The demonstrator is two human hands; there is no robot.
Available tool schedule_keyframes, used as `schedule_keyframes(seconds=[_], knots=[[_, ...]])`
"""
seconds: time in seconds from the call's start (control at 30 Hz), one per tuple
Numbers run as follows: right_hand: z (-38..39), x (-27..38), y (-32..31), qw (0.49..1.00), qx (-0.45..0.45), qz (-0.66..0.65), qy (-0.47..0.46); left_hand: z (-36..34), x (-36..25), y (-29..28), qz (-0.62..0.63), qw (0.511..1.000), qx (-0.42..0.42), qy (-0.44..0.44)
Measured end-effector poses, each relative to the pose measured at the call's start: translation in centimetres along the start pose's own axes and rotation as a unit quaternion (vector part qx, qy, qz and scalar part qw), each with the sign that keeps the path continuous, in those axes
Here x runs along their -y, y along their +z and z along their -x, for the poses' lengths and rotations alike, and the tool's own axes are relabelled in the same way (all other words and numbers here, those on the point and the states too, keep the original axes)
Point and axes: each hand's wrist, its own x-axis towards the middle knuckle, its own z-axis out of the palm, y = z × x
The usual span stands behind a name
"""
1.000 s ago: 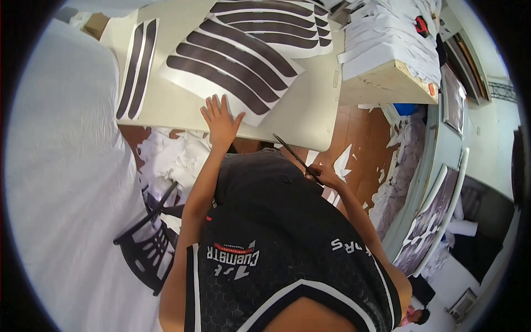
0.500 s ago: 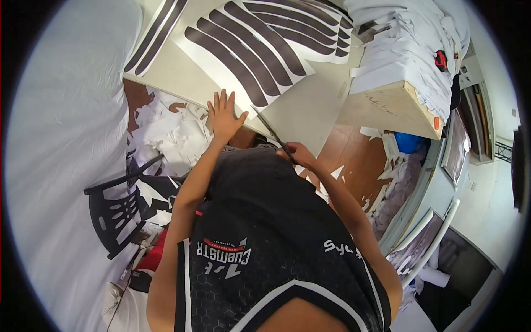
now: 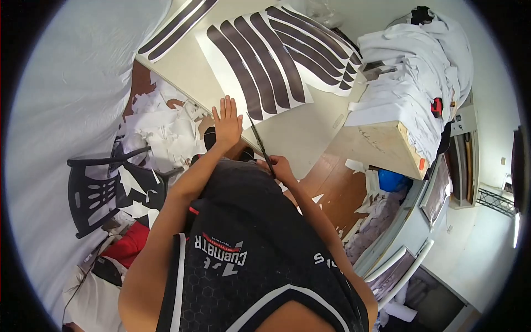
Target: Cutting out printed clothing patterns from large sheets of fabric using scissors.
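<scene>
My left hand (image 3: 227, 124) lies flat with fingers stretched out, over the near left corner of a white sheet (image 3: 218, 66) printed with several dark curved strips (image 3: 250, 62). Long dark scissors (image 3: 258, 135) are gripped in my right hand (image 3: 280, 167), close to my waist. Their tips reach the near edge of the sheet, by the lower end of a strip. Whether the blades are apart is too fine to make out. The sheet rests on a pale table (image 3: 298, 131).
More printed strips (image 3: 180, 29) lie at the far left and far right of the table. White cloth (image 3: 401, 83) is piled on a wooden box (image 3: 381, 144) at the right. Paper scraps (image 3: 166, 130) cover the floor beside a black chair (image 3: 91, 193).
The view has shifted, and the sheet now appears more upright. My left hand's fingers have drawn closer together. The scissors stay in my right hand, their tips still by the sheet's near edge.
</scene>
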Motion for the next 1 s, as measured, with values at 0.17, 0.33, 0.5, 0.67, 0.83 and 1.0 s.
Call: schedule_keyframes(seconds=[0.17,0.33,0.5,0.67,0.83,1.0], knots=[[-0.6,0.8,0.4,1.000,0.014,-0.012,0.021,-0.2,0.2,-0.3,0.030,0.999,-0.008,0.009],[1.3,2.8,0.3,0.994,0.055,-0.073,0.063,0.6,0.8,-1.4,0.078,0.997,0.002,0.014],[2.3,1.1,-0.8,0.994,0.056,-0.050,0.085,-0.5,0.2,-2.6,0.041,0.998,0.035,0.045],[0.6,3.5,-0.8,0.998,0.049,-0.020,0.045,-0.6,1.0,-3.2,0.034,0.997,0.031,0.064],[-0.1,3.1,0.0,0.999,-0.001,-0.036,-0.004,-1.2,1.0,-4.0,0.069,0.995,0.026,0.061],[0.1,1.7,0.3,1.000,-0.016,-0.015,-0.018,-2.8,0.2,-3.3,0.058,0.998,0.032,0.021]])
